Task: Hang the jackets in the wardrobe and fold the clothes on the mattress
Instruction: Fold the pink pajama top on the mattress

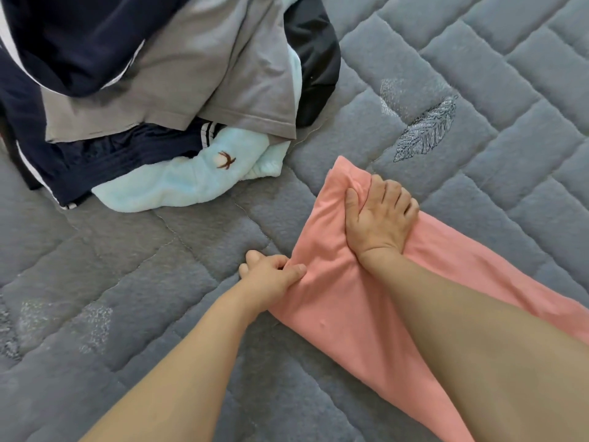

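Both hands grip the pink garment on the quilted mattress: right hand near its far end, left hand pinching its left edge.

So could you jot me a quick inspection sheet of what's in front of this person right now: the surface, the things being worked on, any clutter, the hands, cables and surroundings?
Surface: grey-blue quilted mattress cover with stitched feather motifs.
Job's things: pink cloth garment lies flat, narrow, partly folded, running to the right edge.
Clutter: unfolded pile at upper left: grey T-shirt, navy garment with white stripes, pale blue fluffy towel, black garment.
Grippers: left hand pinches the pink garment's left edge; right hand presses on it near its far end, fingers curled into the cloth.
Cables: nothing seen.
Surroundings: nothing seen beyond the mattress.
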Demonstrator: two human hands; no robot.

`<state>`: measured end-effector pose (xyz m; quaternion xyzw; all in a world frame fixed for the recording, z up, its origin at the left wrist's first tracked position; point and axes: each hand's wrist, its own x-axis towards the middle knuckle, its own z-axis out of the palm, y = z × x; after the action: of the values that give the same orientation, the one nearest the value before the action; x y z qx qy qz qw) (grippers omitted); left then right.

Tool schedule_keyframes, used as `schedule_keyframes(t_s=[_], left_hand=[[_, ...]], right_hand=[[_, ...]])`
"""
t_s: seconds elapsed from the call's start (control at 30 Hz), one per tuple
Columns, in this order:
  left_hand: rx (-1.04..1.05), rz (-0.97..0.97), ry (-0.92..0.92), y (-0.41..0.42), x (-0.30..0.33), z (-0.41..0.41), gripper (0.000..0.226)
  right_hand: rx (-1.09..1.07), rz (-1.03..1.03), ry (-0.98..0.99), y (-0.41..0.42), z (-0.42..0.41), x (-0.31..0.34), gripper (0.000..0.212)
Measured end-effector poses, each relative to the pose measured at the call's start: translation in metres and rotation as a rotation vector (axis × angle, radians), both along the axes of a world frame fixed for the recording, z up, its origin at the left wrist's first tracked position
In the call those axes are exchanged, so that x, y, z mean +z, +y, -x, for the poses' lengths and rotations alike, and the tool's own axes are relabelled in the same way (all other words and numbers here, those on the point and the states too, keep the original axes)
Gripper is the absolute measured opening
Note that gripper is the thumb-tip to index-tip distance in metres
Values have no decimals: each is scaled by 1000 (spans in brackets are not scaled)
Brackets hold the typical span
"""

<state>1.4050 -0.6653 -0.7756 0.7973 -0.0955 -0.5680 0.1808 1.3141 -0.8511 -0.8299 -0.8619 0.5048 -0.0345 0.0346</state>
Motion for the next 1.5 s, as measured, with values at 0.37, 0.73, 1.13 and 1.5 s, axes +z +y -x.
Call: schedule_keyframes(t_s=[0.37, 0.73, 1.13, 1.5], left_hand=[[-66, -17, -267, 5, -6, 26, 52], [305, 558, -36, 34, 134, 8, 15], [120, 959, 14, 15, 363, 24, 39], [-168, 350, 439, -29, 179, 267, 19]], right_hand=[[92, -151, -119, -6, 9, 15, 44], [-94, -803, -692, -3, -11, 184, 14], [-144, -869, -1457, -17, 33, 414, 11], [-483, -758, -1036, -39, 306, 238, 8]])
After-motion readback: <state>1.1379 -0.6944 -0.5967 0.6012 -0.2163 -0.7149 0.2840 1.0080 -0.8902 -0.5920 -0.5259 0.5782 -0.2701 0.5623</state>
